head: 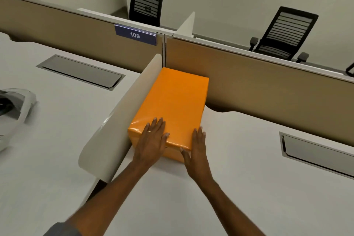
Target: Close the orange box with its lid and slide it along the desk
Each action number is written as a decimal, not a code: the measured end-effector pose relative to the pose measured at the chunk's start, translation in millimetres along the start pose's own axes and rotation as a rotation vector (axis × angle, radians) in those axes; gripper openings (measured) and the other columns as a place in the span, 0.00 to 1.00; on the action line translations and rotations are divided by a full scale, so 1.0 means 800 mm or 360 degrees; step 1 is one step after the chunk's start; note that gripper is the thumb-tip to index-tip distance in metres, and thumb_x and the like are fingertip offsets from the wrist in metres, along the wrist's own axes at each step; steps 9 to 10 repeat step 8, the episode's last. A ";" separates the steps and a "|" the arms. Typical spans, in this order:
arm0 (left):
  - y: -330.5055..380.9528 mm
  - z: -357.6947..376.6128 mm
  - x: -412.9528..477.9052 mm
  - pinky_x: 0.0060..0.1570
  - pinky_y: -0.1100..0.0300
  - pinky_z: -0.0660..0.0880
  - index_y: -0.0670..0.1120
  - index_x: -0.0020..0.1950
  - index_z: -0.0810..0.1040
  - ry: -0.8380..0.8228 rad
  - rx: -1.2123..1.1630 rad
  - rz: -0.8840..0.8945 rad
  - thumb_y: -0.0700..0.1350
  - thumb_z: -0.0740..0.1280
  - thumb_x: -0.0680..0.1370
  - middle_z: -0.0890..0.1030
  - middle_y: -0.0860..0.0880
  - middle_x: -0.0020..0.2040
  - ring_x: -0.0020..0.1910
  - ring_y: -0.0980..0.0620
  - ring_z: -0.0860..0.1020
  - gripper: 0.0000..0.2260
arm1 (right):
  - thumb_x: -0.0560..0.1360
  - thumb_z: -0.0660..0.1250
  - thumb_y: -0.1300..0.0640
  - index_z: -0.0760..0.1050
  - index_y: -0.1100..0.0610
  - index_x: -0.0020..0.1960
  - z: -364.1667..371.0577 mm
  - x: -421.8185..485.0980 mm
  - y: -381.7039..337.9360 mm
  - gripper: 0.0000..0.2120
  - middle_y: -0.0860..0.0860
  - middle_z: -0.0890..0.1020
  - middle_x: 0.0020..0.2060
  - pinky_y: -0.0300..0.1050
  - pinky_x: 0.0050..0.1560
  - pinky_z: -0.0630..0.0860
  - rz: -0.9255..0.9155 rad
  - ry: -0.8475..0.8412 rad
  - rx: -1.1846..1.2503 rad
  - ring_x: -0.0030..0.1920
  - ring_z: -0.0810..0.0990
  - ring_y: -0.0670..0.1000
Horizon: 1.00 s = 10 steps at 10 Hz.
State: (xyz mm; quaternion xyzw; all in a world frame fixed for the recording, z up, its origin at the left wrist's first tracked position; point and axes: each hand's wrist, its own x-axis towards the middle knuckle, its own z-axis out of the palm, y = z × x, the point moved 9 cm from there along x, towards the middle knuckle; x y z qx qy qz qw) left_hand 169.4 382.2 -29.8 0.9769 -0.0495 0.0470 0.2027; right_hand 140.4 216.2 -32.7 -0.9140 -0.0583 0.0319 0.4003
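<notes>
The orange box [172, 101] lies on the white desk [249, 159] with its lid on, its far end against the tan back partition and its left side along a white curved divider. My left hand [153, 138] rests flat on the near end of the lid, fingers spread. Flat against the box's near right corner is my right hand [197, 149], fingers on the right side, thumb at the front face. Neither hand grips the box.
The white divider [118, 120] stands left of the box. The tan partition [268, 86] with a "109" label closes the back. Grey cable hatches [82, 72] [316, 151] sit in the desk. A white object [13, 109] lies at far left. Black chairs [287, 32] stand beyond.
</notes>
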 end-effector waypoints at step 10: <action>0.010 0.009 0.006 0.81 0.40 0.46 0.46 0.83 0.53 -0.0031 0.0381 0.0114 0.62 0.41 0.83 0.53 0.46 0.84 0.84 0.45 0.50 0.33 | 0.86 0.46 0.45 0.46 0.58 0.83 -0.026 0.009 0.003 0.30 0.54 0.45 0.83 0.55 0.82 0.41 -0.0290 0.0165 -0.0811 0.83 0.41 0.54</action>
